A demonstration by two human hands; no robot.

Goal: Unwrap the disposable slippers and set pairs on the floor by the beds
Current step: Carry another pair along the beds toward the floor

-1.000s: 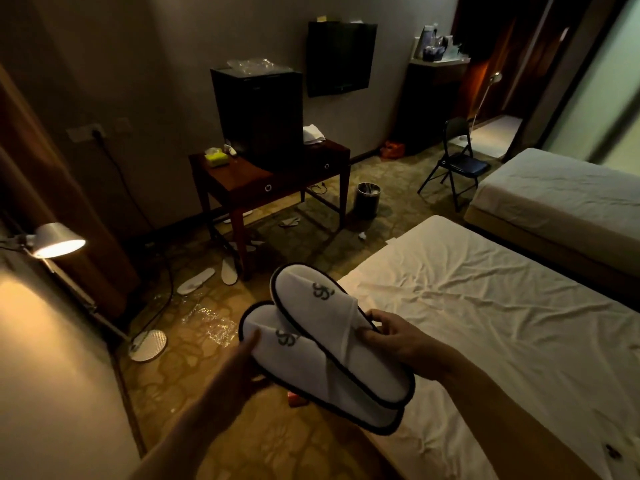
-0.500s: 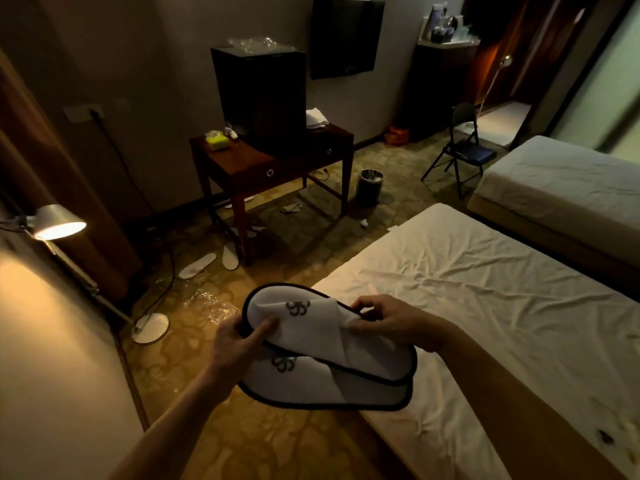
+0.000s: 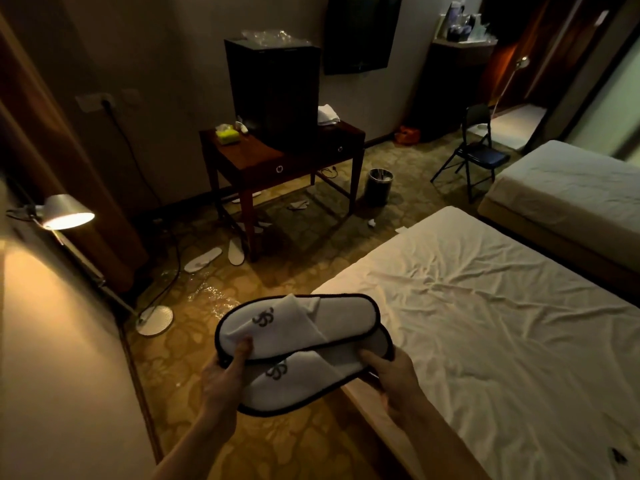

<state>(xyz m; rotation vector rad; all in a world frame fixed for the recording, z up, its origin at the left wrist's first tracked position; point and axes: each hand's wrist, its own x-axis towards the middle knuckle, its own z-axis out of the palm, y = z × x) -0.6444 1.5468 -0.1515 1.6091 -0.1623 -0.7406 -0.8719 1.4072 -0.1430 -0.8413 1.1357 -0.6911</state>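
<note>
I hold two white slippers with black piping and a dark logo, stacked crosswise over the floor beside the near bed point(image 3: 485, 323). The upper slipper point(image 3: 311, 323) lies on top of the lower slipper point(image 3: 294, 386). My left hand point(image 3: 221, 375) grips their toe ends, thumb on the upper one. My right hand point(image 3: 394, 375) grips the heel ends at the bed's edge. A clear plastic wrapper point(image 3: 211, 296) lies on the patterned carpet ahead.
A wooden desk point(image 3: 263, 161) with a black box point(image 3: 273, 91) stands ahead, flat white slippers point(image 3: 202, 259) on the floor near its leg. A floor lamp point(image 3: 67, 213) with cord stands left. A bin point(image 3: 380, 181), a folding chair point(image 3: 476, 150) and a second bed point(image 3: 571, 188) lie beyond.
The slippers swung from tilted upright to lying flat and crosswise. My right hand slid from the middle to the heel ends; my left thumb came over the upper slipper's toe.
</note>
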